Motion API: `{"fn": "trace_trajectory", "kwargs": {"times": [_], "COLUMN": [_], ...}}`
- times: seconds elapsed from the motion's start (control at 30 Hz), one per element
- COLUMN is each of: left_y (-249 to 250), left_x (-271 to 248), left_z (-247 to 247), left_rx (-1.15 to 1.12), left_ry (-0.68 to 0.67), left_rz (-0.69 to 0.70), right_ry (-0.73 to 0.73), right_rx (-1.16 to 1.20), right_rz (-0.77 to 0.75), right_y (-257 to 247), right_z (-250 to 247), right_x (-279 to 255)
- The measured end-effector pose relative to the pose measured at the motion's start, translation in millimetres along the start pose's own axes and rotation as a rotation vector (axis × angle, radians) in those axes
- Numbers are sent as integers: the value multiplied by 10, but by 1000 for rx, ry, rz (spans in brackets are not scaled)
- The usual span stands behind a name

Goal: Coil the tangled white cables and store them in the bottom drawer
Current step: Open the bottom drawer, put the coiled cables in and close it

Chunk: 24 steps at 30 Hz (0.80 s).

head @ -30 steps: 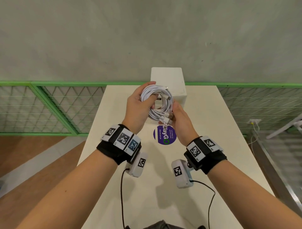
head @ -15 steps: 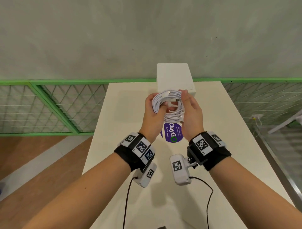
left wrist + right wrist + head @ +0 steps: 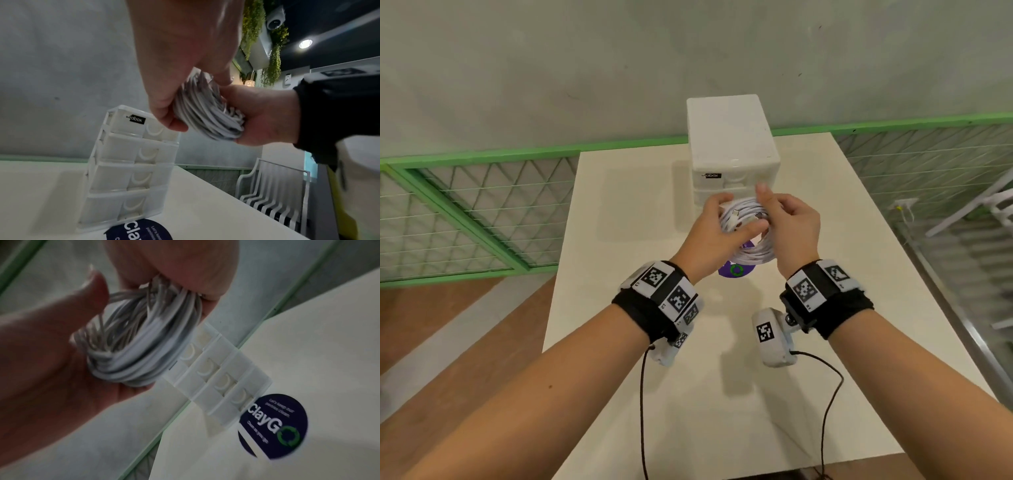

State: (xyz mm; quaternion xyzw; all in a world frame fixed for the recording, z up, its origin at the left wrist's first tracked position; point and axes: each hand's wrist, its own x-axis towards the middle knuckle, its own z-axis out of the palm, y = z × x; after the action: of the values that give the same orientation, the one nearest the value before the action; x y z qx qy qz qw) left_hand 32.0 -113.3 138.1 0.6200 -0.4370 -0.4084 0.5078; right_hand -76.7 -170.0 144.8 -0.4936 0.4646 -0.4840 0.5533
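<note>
Both hands hold the coil of white cables (image 3: pixel 748 236) above the table (image 3: pixel 619 212), just in front of the white drawer unit (image 3: pixel 729 144). The left hand (image 3: pixel 714 236) grips the coil's 9 o'clock side, thumb hooked across the strands; the right hand (image 3: pixel 792 228) cups its 3 o'clock side with curled fingers. All four drawers are closed. A round purple sticker (image 3: pixel 734 270) lies under the coil. Bare tabletop stretches toward 6 o'clock and toward both side edges.

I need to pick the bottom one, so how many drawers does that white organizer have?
4, stacked in the white organizer on the table: top, second, third, bottom. All appear closed; the head view hides the lower ones.
</note>
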Motion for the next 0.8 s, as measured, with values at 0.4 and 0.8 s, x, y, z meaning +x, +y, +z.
{"fn": "trace_trajectory", "kwargs": {"times": [0.4,0.8], "left_y": [-116,-762], "left_x": [368,982], "left_z": [401,360], "left_rx": [-37,-142], "left_ry": [-2,315], "left_rz": [-94,-591], "right_ry": [-81,-592], "right_rx": [-326,-1111], "right_rz": [-145,-483], "right_y": [-12,-330], "right_z": [-333,-563], "right_x": [615,1809]}}
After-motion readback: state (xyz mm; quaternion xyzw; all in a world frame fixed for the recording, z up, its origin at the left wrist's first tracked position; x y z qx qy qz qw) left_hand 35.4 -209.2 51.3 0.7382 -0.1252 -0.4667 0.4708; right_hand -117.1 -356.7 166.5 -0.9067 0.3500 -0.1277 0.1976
